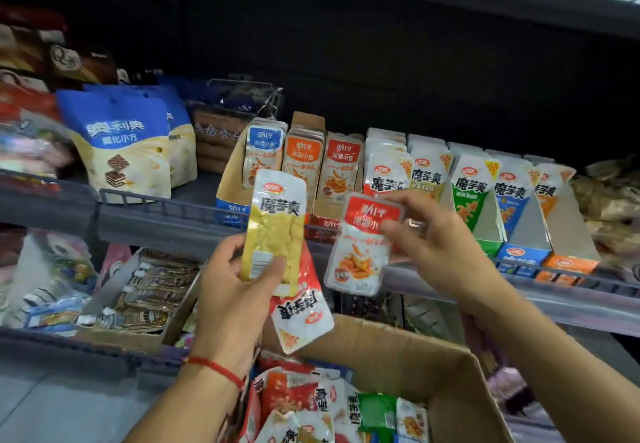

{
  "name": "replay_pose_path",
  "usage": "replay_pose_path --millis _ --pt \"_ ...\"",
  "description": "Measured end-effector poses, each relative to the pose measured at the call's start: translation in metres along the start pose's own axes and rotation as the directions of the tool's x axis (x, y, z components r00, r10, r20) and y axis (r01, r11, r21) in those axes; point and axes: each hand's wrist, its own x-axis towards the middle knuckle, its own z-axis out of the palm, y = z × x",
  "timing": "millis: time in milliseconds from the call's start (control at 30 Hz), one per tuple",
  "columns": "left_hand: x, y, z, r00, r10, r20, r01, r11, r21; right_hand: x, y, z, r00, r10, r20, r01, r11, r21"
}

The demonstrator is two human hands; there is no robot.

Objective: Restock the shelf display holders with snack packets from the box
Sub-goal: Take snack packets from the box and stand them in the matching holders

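While pinching a red fish packet [360,245] by its top corner, right hand [436,245] at 3 o'clock, risks dropping or misfiling it beside the wrong holder. Left hand [235,290] at 9 o'clock, fingers curled round a yellow packet [273,224] with a red-white packet [301,311] behind; could slip. Matching red holder [341,172] at 12 o'clock, already packed tight. Shelf rail [166,214] close below. Open box [433,366] at 6 o'clock, free room above.

Two bare forearms, no sleeves in view. Left hand [232,290]: thin red string bracelet [216,370] round the wrist, just below the hand, a small knot or bead at its outer end. Right hand [440,238]: no jewellery or watch seen.
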Motion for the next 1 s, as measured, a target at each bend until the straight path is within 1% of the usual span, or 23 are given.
replay_pose_path --millis 33,100,167,200,267,367,400,500,567,633,700,833,933,1000 --pt "0.009 0.003 -0.005 0.999 0.008 -0.042 -0.009 1.000 -0.024 0.020 -0.010 -0.005 0.996 -0.055 -0.076 0.050 0.996 -0.068" --pt "0.023 0.008 -0.012 0.996 0.008 -0.084 -0.013 0.998 -0.060 0.058 -0.029 -0.014 0.959 -0.170 -0.228 0.107 0.959 -0.263" --pt "0.032 0.011 -0.017 0.996 -0.003 -0.092 -0.005 0.996 -0.090 0.097 -0.038 -0.021 0.909 -0.258 -0.327 0.105 0.901 -0.421" --pt "0.034 0.012 -0.018 0.996 -0.011 -0.093 0.002 0.995 -0.100 0.112 -0.041 -0.023 0.896 -0.280 -0.344 0.092 0.876 -0.473" --pt "0.038 0.014 -0.021 0.995 -0.030 -0.094 0.019 0.993 -0.115 0.142 -0.038 -0.024 0.901 -0.260 -0.348 0.047 0.855 -0.517" --pt "0.042 0.015 -0.023 0.994 -0.053 -0.094 0.040 0.990 -0.135 0.169 -0.029 -0.015 0.948 -0.126 -0.294 -0.056 0.839 -0.541" --pt "0.044 0.015 -0.024 0.994 -0.058 -0.095 0.044 0.989 -0.139 0.172 -0.027 -0.010 0.958 -0.099 -0.270 -0.069 0.833 -0.549" --pt "0.047 0.017 -0.026 0.994 -0.070 -0.086 0.055 0.984 -0.167 0.180 -0.019 0.001 0.973 -0.080 -0.217 -0.051 0.840 -0.540" --pt "0.049 0.018 -0.027 0.994 -0.084 -0.073 0.069 0.981 -0.183 0.184 -0.014 0.006 0.987 -0.047 -0.156 -0.051 0.821 -0.569" --pt "0.051 0.019 -0.028 0.993 -0.096 -0.061 0.084 0.979 -0.185 0.189 -0.007 0.007 0.993 -0.028 -0.115 -0.054 0.757 -0.651" --pt "0.053 0.020 -0.028 0.993 -0.106 -0.057 0.094 0.978 -0.187 0.194 -0.002 0.009 0.993 -0.037 -0.112 -0.055 0.690 -0.722" --pt "0.052 0.021 -0.026 0.992 -0.109 -0.058 0.097 0.979 -0.179 0.201 0.006 0.013 0.982 -0.099 -0.159 -0.068 0.603 -0.795" --pt "0.050 0.021 -0.023 0.992 -0.115 -0.050 0.105 0.980 -0.170 0.206 0.010 0.017 0.976 -0.119 -0.183 -0.098 0.511 -0.854" --pt "0.049 0.021 -0.021 0.992 -0.116 -0.049 0.107 0.981 -0.159 0.209 0.012 0.020 0.974 -0.120 -0.190 -0.111 0.476 -0.872"
